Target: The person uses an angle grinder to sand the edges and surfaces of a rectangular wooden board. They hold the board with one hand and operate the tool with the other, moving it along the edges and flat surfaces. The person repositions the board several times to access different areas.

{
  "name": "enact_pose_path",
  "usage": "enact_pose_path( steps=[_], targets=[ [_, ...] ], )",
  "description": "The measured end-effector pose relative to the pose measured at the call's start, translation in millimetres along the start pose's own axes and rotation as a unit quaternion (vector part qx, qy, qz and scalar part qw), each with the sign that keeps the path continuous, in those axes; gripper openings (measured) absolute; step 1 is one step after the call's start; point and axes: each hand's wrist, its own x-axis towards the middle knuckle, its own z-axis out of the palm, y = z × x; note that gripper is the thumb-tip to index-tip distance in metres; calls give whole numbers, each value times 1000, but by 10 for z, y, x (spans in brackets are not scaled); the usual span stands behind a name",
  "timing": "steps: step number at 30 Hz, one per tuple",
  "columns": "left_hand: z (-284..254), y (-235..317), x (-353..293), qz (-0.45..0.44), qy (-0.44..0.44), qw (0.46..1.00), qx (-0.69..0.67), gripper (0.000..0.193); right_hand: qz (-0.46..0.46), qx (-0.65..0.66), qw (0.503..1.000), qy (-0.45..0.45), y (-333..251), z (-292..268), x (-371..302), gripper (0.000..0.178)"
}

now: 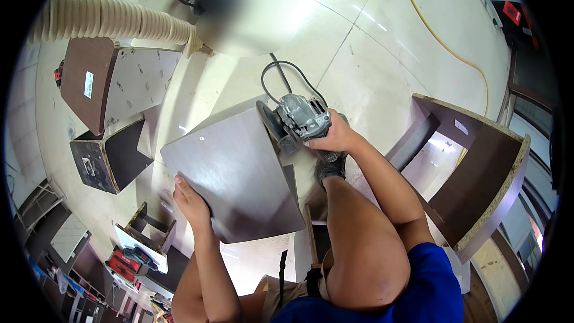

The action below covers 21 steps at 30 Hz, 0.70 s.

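Note:
My right hand (335,134) is wrapped round the body of a grey angle grinder (302,113). The grinder's dark round disc (270,121) is at the right edge of a grey, box-like wooden piece (233,173); whether it touches I cannot tell. My left hand (191,202) grips the lower left edge of this piece, with some fingers hidden. A black cord (276,64) loops away from the grinder. One small pale spot shows on the grey face.
A ribbed cream hose (113,17) ends at the upper left, above a brown box (89,84) and a black box (98,155). A curved open brown cabinet (478,185) stands at right. A yellow cable (439,37) crosses the tiled floor. My shoe (330,167) is below the grinder.

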Motion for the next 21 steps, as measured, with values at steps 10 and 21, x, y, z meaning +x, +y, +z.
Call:
enact_pose_path(
  steps=[10,21],
  targets=[
    [-34,-129,48,20,2,1000,16,54,56,-46,997,-19,431,-192,100,75],
    [-7,67,43,65,-7,994,85,54,38,-74,995,-56,-470,-431,144,49]
  ],
)
